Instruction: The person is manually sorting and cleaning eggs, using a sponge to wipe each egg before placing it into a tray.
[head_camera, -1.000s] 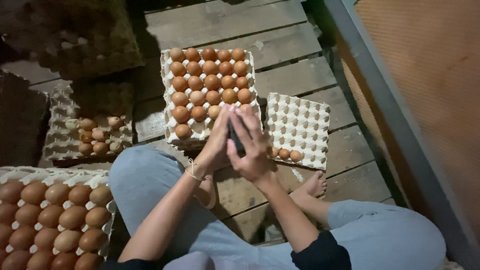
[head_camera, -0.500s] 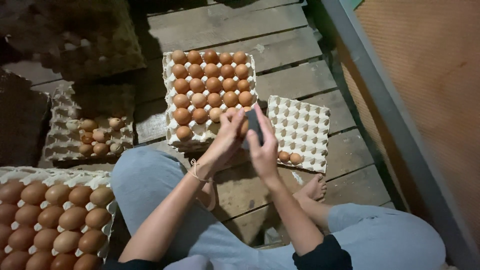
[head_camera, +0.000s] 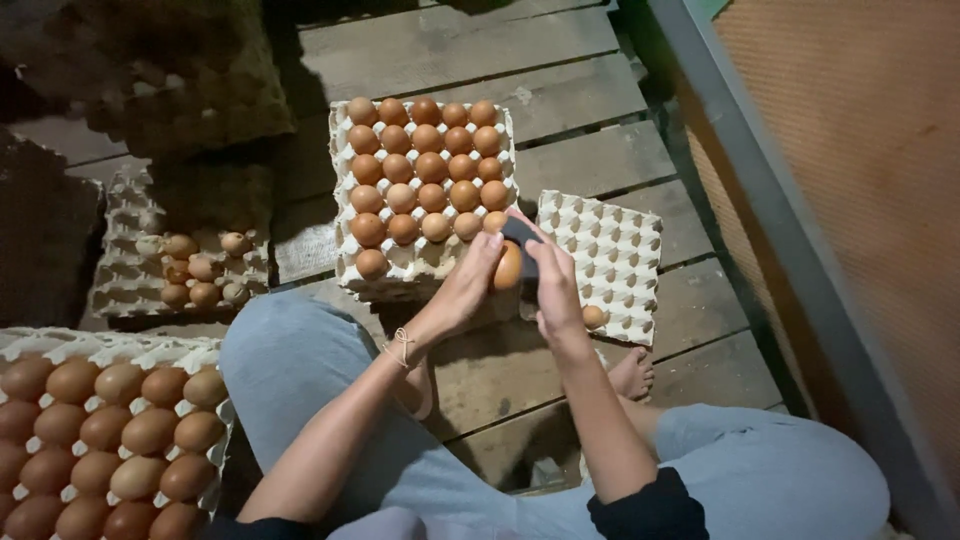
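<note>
Brown egg (head_camera: 508, 266): light, brittle, smooth; left hand (head_camera: 462, 290) cradles its sides, right hand (head_camera: 555, 290) presses a dark pad (head_camera: 521, 236) against it.

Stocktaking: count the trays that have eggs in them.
4: centre tray, right tray, left tray, near-left tray. Dark stacks upper left may hide more.

Brown egg (head_camera: 508, 266) against a dark grey pad (head_camera: 522, 238), pale grey dimpled trays (head_camera: 610, 250), weathered grey-brown planks (head_camera: 590, 165), light blue trousers (head_camera: 300, 370), black sleeve cuff (head_camera: 640, 505)

Wooden plank floor (head_camera: 560, 90) (dim), metal rail (head_camera: 790, 240)
</note>
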